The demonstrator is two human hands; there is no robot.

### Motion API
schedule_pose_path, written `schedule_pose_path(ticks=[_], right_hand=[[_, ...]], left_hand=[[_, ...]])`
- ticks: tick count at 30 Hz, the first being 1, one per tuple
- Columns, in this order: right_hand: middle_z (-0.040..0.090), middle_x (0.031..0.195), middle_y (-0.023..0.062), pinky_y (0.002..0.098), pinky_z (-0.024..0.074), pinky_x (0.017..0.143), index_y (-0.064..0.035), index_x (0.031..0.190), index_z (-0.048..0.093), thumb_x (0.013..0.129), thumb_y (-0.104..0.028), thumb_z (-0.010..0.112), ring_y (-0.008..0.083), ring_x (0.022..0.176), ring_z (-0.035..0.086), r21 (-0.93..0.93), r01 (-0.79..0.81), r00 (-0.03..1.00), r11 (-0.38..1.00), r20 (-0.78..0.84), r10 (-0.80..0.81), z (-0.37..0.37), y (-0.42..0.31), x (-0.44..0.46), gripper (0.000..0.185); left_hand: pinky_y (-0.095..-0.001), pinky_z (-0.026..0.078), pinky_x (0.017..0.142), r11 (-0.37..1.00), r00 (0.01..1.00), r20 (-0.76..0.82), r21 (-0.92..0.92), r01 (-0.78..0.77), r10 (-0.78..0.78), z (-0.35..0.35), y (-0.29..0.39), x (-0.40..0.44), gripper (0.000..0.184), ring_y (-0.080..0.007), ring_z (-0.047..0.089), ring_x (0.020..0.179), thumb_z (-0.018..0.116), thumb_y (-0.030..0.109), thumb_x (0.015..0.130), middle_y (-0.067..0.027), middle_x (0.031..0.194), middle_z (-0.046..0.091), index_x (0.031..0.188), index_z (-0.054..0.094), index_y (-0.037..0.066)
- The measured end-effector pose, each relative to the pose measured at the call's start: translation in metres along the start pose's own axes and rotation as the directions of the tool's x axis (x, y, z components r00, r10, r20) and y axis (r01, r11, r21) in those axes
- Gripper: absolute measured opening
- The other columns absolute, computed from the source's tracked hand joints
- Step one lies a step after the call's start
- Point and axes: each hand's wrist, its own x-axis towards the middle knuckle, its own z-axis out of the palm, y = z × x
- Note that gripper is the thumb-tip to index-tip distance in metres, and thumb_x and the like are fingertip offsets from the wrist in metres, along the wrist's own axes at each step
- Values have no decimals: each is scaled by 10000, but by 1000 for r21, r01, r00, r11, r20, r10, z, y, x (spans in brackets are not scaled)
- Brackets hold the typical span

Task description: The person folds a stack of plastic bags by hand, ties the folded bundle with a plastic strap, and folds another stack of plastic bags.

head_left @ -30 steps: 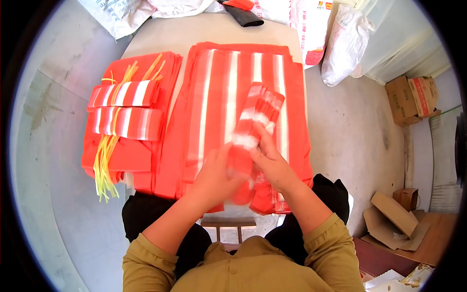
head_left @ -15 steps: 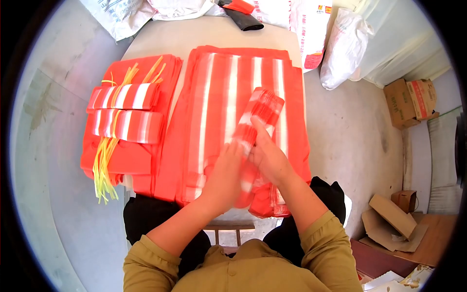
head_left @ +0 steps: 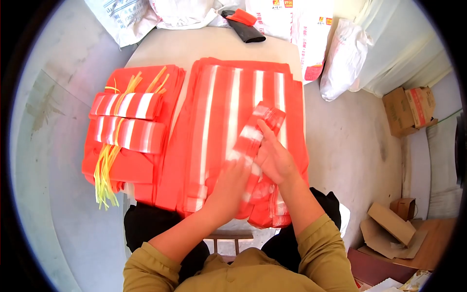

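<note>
In the head view, my right hand (head_left: 276,159) is on the right side of a folded bundle of red-and-white striped sheets (head_left: 256,129), perhaps plastic bags, its index finger stretched up along it. Against the bundle's lower left edge is my left hand (head_left: 230,185), its fingers smeared by motion. Both hands are over a wide pile of the same striped red material (head_left: 221,97). To the left, two small folded striped bundles (head_left: 127,106) lie on another red pile (head_left: 131,170). Yellow strips (head_left: 104,170) run under or around those bundles and hang off the front.
White printed sacks (head_left: 124,22) line the table's far edge, near a black-and-red item (head_left: 245,29). A stuffed white bag (head_left: 345,58) and a cardboard box (head_left: 408,111) stand at right. An open carton (head_left: 391,233) sits lower right. The beige tabletop (head_left: 194,41) shows behind the piles.
The view has tilted slightly, so everything sits lower. My left hand has slid a little down along the bundle; my right hand keeps its place on it.
</note>
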Motion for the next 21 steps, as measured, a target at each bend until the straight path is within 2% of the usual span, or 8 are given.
schedule_pose_path(ticks=[8, 11, 14, 15, 16, 18, 20, 21], right_hand=[[446, 1552, 115, 464, 365, 1179, -39, 1600, 274, 1103, -449, 435, 284, 1402, 461, 14, 114, 993, 993, -12, -114, -44, -5, 48, 665], [467, 1531, 114, 454, 373, 1169, -27, 1578, 316, 1105, -442, 435, 287, 1395, 457, -27, 46, 996, 999, -72, -48, -38, -20, 60, 640], [431, 1571, 134, 443, 359, 1184, -12, 1568, 334, 1110, -395, 431, 289, 1436, 420, -80, 111, 967, 991, -221, -126, -26, -27, 67, 604], [414, 1585, 144, 460, 342, 1194, -14, 1560, 352, 1105, -364, 438, 294, 1456, 397, -317, 187, 934, 930, -236, -268, -21, -27, 64, 580], [397, 1599, 154, 477, 325, 1204, -16, 1551, 371, 1099, -333, 445, 298, 1477, 373, -536, 239, 888, 810, -216, -405, 5, -30, 51, 558], [391, 1606, 172, 507, 310, 1207, -22, 1533, 405, 1077, -289, 475, 319, 1480, 367, -867, 346, 800, 359, 73, -595, 15, -20, 32, 533], [412, 1590, 188, 532, 312, 1192, -31, 1512, 436, 1044, -262, 521, 352, 1447, 402, -841, 467, 692, -272, 539, -480, 8, -6, 18, 529], [414, 1586, 193, 541, 303, 1197, -25, 1497, 454, 1032, -249, 530, 365, 1455, 389, -827, 435, 769, -355, 547, -331, 9, -3, 10, 522]], left_hand=[[-600, 236, 1228, 1000, 1000, 22, -15, -11, 11, 4, -4, -2, 755, -469, 226, 1539, 539, -114, 824, -229, 1686, 208, 1551, 370, -2], [-601, 237, 1227, 1000, 1000, 28, -3, -10, 10, 3, -5, -2, 752, -473, 227, 1538, 532, -110, 825, -236, 1681, 216, 1552, 370, -2], [-603, 239, 1226, 1000, 1000, 24, -16, -14, 14, 6, -6, -3, 739, -483, 225, 1535, 525, -96, 835, -244, 1673, 229, 1552, 367, -6], [-603, 239, 1225, 1000, 1000, 20, -22, -13, 14, 6, -8, -4, 733, -487, 224, 1534, 523, -89, 840, -246, 1671, 234, 1552, 365, -8], [-604, 238, 1225, 999, 1000, 11, -26, -19, 19, 7, -9, -5, 726, -488, 226, 1533, 524, -82, 845, -249, 1666, 242, 1550, 365, -13], [-606, 237, 1225, 999, 999, 3, -35, -36, 36, 8, -10, -5, 711, -492, 229, 1531, 525, -67, 855, -254, 1657, 258, 1546, 364, -23], [-608, 236, 1224, 999, 999, 33, -30, -36, 37, 6, -9, -4, 706, -494, 219, 1533, 542, -43, 863, -255, 1659, 250, 1545, 361, -30], [-609, 236, 1223, 999, 998, 46, -26, -37, 38, 4, -9, -3, 705, -495, 214, 1534, 550, -31, 866, -255, 1660, 245, 1545, 360, -33]])
